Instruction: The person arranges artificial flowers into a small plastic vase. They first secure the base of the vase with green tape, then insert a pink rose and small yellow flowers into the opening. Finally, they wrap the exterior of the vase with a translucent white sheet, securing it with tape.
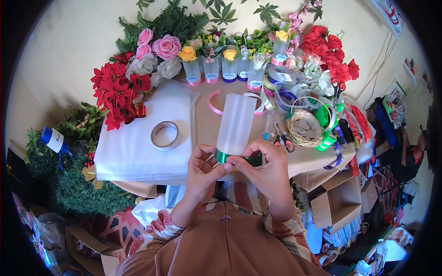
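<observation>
A frosted translucent cylinder stands almost upright between my hands, leaning slightly right at its top. Shiny green ribbon lies around its lower end. My left hand is closed on the cylinder's lower left side, thumb pressed over the ribbon. From the other side, the thumb and forefinger of my right hand pinch the ribbon at the cylinder's base. A darker stretch of the green ribbon shows by the right fingers; its end is hidden.
Left on the table, a tape roll rests on white translucent sheets. Scissors, a cutter knife and a wicker basket lie at right. Finished flower cups line the back; red flowers stand far left.
</observation>
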Demonstrator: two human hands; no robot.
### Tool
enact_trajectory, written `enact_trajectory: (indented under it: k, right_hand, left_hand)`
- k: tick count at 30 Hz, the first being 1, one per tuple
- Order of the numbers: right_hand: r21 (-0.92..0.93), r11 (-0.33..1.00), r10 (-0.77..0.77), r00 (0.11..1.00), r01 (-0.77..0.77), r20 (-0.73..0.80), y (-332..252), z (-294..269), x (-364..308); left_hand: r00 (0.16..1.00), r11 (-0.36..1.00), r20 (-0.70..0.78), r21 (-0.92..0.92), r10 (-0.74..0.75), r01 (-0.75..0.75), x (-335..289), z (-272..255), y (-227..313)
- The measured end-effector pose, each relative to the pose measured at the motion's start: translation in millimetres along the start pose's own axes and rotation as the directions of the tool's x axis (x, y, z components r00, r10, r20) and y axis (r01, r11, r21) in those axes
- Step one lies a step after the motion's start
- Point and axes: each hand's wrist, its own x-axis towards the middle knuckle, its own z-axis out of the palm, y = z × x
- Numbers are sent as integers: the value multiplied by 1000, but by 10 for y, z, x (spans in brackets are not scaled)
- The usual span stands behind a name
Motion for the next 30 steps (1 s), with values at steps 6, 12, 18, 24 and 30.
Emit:
enact_trajectory:
  k: [6,12,18,24,30]
  right_hand:
    - [123,992,24,999,-29,45,16,-17,2]
    - [116,992,35,995,-46,96,54,-77,45]
    - [47,998,24,993,-30,116,50,-109,44]
    - [97,994,35,991,-48,132,77,-97,37]
    - [153,988,14,989,-37,147,67,-89,38]
  left_hand:
    - [995,994,14,-37,-99,100,26,-66,22]
    - [978,965,14,-161,-208,207,40,-32,69]
    - [970,948,17,-209,-242,240,38,-59,54]
    - [971,941,56,-237,-234,241,27,-27,69]
    - [966,922,103,-291,-236,256,16,-44,59]
